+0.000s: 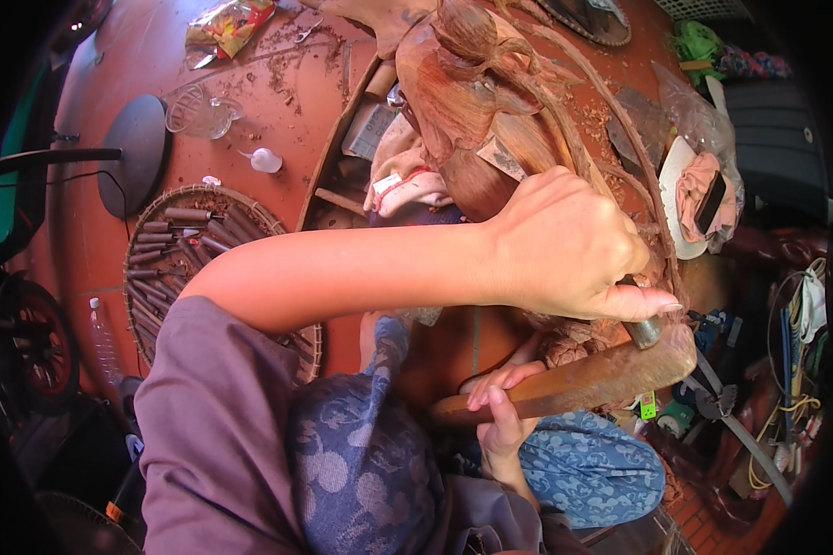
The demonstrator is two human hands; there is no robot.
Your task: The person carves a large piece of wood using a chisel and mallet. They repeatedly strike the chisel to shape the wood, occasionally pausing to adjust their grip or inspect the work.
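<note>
My left arm reaches across to the right, and my left hand (pixel 565 245) is closed in a fist around a chisel. Only the butt of the chisel handle (pixel 644 333) shows below the thumb; its blade is hidden. In my right hand (pixel 504 398) is a flat wooden mallet (pixel 602 377), gripped toward its narrower left part. The mallet's broad end lies right at the chisel butt; whether they touch I cannot tell. Beyond my left hand stands a reddish-brown carved wood sculpture (pixel 444 92) with curving branch-like parts.
A round woven basket (pixel 278 231) holding several wood-handled tools sits at left. Near it are a glass mug (pixel 204 113), a small white bottle (pixel 265 161) and a black round stand base (pixel 134 153). A pinkish cloth (pixel 403 171) lies by the sculpture. Wood chips litter the tiled floor.
</note>
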